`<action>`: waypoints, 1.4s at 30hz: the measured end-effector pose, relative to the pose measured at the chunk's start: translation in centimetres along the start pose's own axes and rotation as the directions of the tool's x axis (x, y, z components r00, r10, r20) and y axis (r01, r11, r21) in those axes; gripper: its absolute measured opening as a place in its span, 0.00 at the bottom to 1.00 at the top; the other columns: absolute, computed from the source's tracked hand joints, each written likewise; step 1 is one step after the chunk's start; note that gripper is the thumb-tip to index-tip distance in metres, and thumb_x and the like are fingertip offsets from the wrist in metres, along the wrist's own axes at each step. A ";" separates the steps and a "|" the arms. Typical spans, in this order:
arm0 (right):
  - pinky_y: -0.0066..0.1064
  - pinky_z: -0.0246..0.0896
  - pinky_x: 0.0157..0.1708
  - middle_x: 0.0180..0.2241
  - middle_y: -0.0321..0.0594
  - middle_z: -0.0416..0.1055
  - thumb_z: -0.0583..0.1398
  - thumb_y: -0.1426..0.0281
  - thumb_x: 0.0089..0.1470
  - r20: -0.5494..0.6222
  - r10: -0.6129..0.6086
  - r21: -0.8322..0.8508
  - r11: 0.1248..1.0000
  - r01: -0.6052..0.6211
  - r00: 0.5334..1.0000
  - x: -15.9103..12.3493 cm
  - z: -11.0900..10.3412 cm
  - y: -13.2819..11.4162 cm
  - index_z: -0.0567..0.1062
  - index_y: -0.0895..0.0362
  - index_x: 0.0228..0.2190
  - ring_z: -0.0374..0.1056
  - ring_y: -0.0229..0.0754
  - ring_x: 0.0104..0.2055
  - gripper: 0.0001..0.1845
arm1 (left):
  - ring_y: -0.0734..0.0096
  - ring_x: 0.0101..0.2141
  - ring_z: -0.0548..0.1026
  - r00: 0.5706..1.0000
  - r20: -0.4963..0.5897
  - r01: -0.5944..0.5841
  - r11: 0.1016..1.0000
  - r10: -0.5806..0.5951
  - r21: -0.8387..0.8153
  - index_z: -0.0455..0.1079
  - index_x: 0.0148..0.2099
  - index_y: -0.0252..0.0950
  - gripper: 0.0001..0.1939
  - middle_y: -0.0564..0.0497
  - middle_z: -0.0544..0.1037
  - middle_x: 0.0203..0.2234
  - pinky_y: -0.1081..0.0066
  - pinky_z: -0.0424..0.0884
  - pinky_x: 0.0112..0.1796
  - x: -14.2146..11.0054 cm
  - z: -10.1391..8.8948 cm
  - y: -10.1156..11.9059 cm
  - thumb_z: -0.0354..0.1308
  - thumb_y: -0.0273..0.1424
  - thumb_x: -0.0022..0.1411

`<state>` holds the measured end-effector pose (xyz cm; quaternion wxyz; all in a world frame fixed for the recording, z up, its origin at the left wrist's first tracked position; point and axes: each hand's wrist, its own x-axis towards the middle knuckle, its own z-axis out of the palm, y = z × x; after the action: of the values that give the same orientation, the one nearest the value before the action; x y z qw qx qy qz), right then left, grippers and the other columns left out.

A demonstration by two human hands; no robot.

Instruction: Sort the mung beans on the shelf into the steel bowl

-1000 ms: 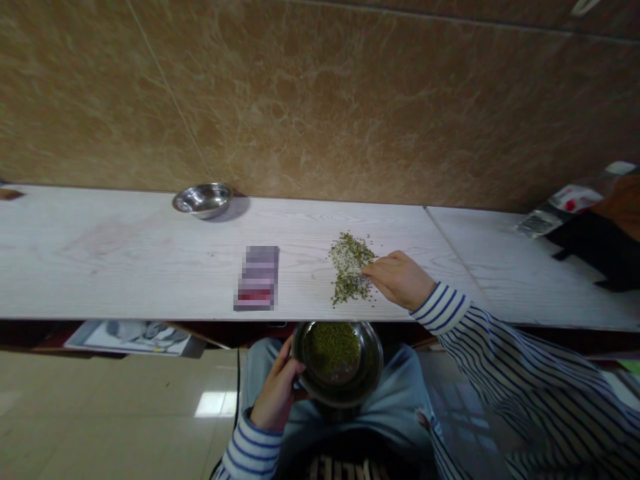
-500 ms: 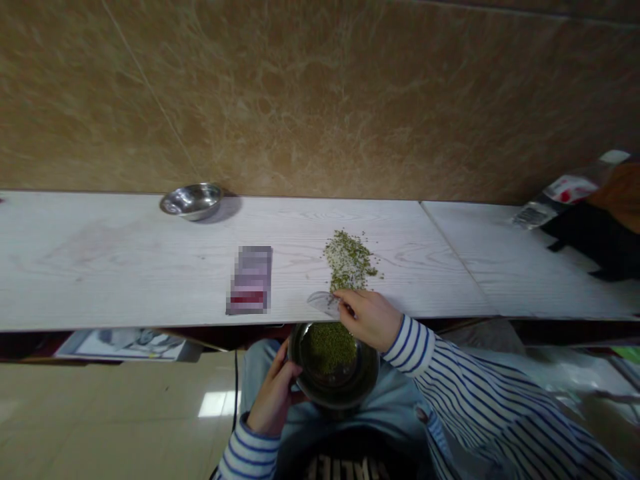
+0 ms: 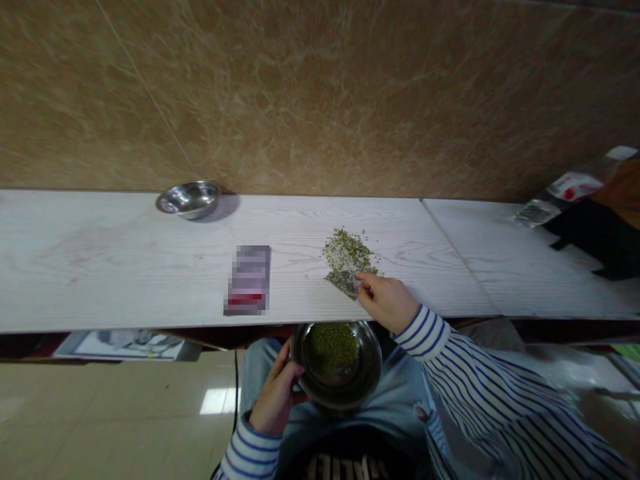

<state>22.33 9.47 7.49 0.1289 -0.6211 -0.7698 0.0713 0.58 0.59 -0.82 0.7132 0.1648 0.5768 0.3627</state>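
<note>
My left hand [image 3: 277,393] grips the rim of a steel bowl [image 3: 370,373] at its left side, thumb over the edge. Small green beans, which look like mung beans [image 3: 330,347], lie inside the bowl, just below the counter's front edge. My right hand [image 3: 387,300] pinches a thin clear plastic piece [image 3: 345,283], which rests at the near side of a loose spread of the same beans [image 3: 350,250] on the counter. Beans show through the plastic. The fingertips of my left hand under the bowl are hidden.
A second steel bowl [image 3: 189,200] stands by the wall at the back left of the white counter [image 3: 125,267]. A blurred-out flat phone-like thing [image 3: 249,280] lies left of the beans. A clear bottle [image 3: 575,187] and a black object [image 3: 600,233] are at the right.
My right hand has moved right and slightly away from me with the plastic piece, from the counter's edge to the near part of the bean spread. My left hand and the bowl stay nearly in place.
</note>
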 end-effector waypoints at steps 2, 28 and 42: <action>0.27 0.61 0.31 0.31 0.39 0.76 0.52 0.72 0.54 -0.015 -0.010 -0.005 1.000 0.010 1.000 0.1 -0.1 0.3 0.71 0.58 0.43 0.71 0.38 0.30 0.16 | 0.73 0.24 0.68 1.000 0.005 -0.007 1.000 0.007 -0.004 0.54 0.61 0.46 0.36 0.53 0.72 0.33 0.70 0.67 0.22 -0.1 0.0 0.0 0.52 0.27 0.48; 0.37 0.47 0.35 0.38 0.42 0.73 0.52 0.72 0.58 -0.112 -0.424 -0.395 0.849 0.351 0.899 -2.6 -0.3 -0.8 0.69 0.58 0.47 0.63 0.42 0.39 0.15 | 0.69 0.28 0.71 0.999 0.030 -0.026 1.000 0.027 -0.014 0.53 0.62 0.46 0.36 0.51 0.73 0.33 0.71 0.68 0.23 -0.1 0.1 -0.4 0.53 0.27 0.48; 0.34 0.50 0.36 0.37 0.41 0.74 0.52 0.73 0.57 -0.197 -0.294 -0.241 0.939 0.245 0.935 -5.4 -0.5 0.6 0.69 0.57 0.48 0.65 0.40 0.39 0.16 | 0.71 0.26 0.70 1.000 0.022 -0.017 1.000 0.018 -0.018 0.55 0.60 0.46 0.36 0.52 0.74 0.36 0.69 0.69 0.23 -0.4 0.1 0.3 0.52 0.25 0.47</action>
<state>24.06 4.29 7.25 0.1584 -0.5232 -0.8311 -0.1022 0.56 0.58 -0.28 0.7178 0.1675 0.5640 0.3722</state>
